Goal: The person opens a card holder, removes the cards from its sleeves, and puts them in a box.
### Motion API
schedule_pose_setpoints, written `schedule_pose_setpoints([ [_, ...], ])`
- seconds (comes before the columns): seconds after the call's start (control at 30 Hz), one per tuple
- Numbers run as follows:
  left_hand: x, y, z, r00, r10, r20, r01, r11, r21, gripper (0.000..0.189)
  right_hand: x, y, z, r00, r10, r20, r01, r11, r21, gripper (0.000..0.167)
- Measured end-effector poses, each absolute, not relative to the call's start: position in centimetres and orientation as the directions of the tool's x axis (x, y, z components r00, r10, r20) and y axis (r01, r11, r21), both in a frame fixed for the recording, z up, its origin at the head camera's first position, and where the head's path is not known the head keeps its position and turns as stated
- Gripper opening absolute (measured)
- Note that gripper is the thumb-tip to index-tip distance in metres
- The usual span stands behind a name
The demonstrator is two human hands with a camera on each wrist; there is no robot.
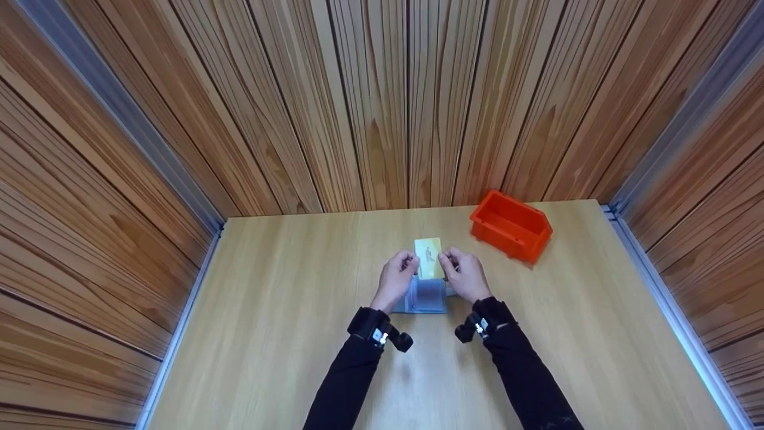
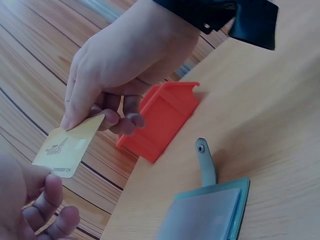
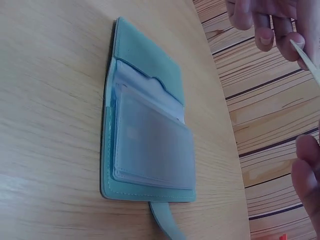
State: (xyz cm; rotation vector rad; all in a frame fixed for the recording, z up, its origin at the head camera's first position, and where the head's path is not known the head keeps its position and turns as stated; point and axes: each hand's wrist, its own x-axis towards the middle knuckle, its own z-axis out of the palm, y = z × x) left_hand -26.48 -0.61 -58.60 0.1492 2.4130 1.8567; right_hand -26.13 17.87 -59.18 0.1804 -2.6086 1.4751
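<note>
Above the table, a yellow card [image 1: 429, 258] with a dark printed drawing is held up between both hands. My left hand [image 1: 397, 278] pinches it at one edge between thumb and fingers. On the opposite edge, my right hand [image 1: 467, 278] grips it with the thumb on its printed face, as the left wrist view shows. Below the hands an open teal card holder [image 3: 150, 140] lies on the table, its clear plastic sleeves [image 3: 155, 145] facing up. A snap strap [image 2: 206, 162] sticks out from its side. In the right wrist view the card [image 3: 307, 62] appears nearly edge-on.
An orange-red plastic bin [image 1: 512, 227] stands at the back right of the wooden table [image 1: 286, 334], beyond the right hand. Wood-plank walls [image 1: 382, 107] rise at the back and both sides, with metal rails [image 1: 668, 322] along the table's sides.
</note>
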Motion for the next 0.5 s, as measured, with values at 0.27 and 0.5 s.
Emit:
schedule_pose_setpoints([
  [0.27,-26.3,-1.0,-59.0,-0.988,0.152,-0.030,0.020,0.319,0.947,0.016,-26.1,18.0,-59.3,-0.981,-0.028,0.193,-0.181,0.500,-0.847,0.018],
  [0.5,-26.6,-3.3,-61.3,-0.985,0.166,0.055,0.135,0.516,0.846,0.018,-26.4,19.3,-58.2,-0.982,-0.002,0.190,-0.164,0.519,-0.839,0.022],
])
